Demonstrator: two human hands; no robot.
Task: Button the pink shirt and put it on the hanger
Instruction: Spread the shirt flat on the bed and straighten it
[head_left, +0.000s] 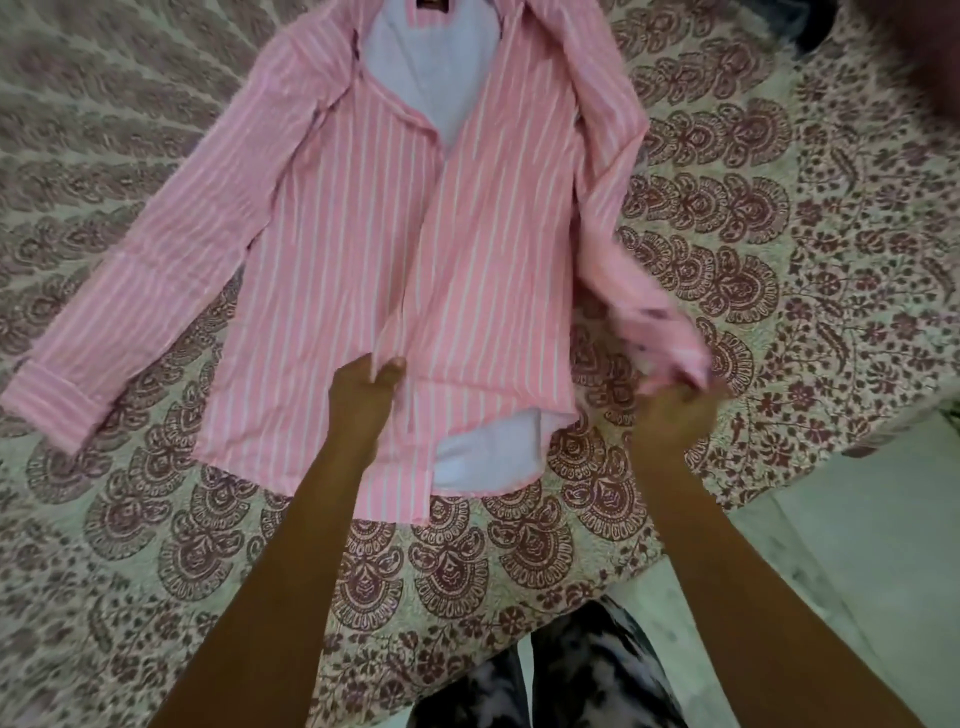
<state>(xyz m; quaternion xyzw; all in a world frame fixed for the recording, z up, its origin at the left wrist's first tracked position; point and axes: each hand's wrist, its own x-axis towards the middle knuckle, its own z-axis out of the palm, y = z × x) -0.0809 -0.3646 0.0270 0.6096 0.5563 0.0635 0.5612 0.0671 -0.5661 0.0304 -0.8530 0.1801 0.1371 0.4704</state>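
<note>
A pink shirt with white stripes (332, 249) lies front up on a patterned bedspread, collar at the far end. Its front hangs partly open, showing the pale lining at the neck and hem. One sleeve stretches out to the left, ending in a cuff. My left hand (363, 392) pinches the front placket edge near the shirt's lower middle. My right hand (675, 410) grips the blurred cuff of the other sleeve, lifted just off the bed at the shirt's right side. No hanger is in view.
The bedspread (727, 249) with dark red floral print covers the bed; its edge runs diagonally at the lower right, with pale floor (857, 545) beyond. My patterned trouser legs (582, 675) stand against the bed's near edge.
</note>
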